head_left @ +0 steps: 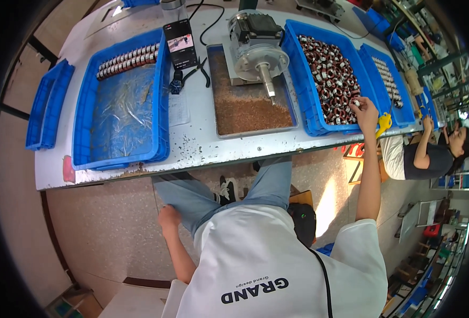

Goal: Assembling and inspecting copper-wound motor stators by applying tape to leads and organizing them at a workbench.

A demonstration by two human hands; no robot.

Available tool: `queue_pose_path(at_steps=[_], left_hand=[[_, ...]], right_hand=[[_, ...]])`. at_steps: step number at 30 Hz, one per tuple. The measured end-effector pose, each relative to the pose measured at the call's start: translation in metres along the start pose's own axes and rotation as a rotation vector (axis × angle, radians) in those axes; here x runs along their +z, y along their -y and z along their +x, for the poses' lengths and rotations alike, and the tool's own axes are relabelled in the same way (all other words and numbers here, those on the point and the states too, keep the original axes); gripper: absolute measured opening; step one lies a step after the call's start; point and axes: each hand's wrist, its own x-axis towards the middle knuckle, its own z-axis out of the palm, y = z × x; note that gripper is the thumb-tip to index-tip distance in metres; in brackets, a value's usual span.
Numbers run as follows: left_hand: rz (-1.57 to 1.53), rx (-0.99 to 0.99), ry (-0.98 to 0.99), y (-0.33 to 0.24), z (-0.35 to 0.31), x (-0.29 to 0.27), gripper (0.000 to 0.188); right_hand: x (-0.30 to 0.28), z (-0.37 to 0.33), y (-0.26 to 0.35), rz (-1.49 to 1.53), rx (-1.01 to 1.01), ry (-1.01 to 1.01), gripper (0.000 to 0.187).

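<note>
My right hand [367, 113] is at the near right corner of a blue crate [307, 108] heaped with dark red and white ring coils [330, 74]. Pinched between its thumb and fingers is one small ring coil [357, 103], partly covered by the fingertips. Down beside my left thigh, my left hand [169, 217] is curled into a loose fist, with nothing showing in it. A motor [255, 32] with a clear round guard [248, 62] and a pointed metal shaft [267, 82] stands over a tray [255, 132] strewn with copper-brown scraps.
To the left, a blue crate [81, 132] holds rows of coils [128, 61] on plastic film. Between it and the tray are a phone [180, 45], a watch [177, 84] and pliers [203, 70]. Another coil crate [375, 79] and a seated co-worker [430, 153] are at right.
</note>
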Motion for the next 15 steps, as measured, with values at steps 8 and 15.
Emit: queue_pose_path(at_steps=[8, 15], left_hand=[[-0.623, 0.516, -0.148, -0.136, -0.098, -0.137, 0.019], [-0.819, 1.112, -0.486, -0.241, -0.140, -0.205, 0.049]], right_hand=[[-0.032, -0.058, 0.131, 0.675, 0.107, -0.057, 0.035], [-0.021, -0.133, 0.185, 1.043, 0.311, 0.782, 0.040]])
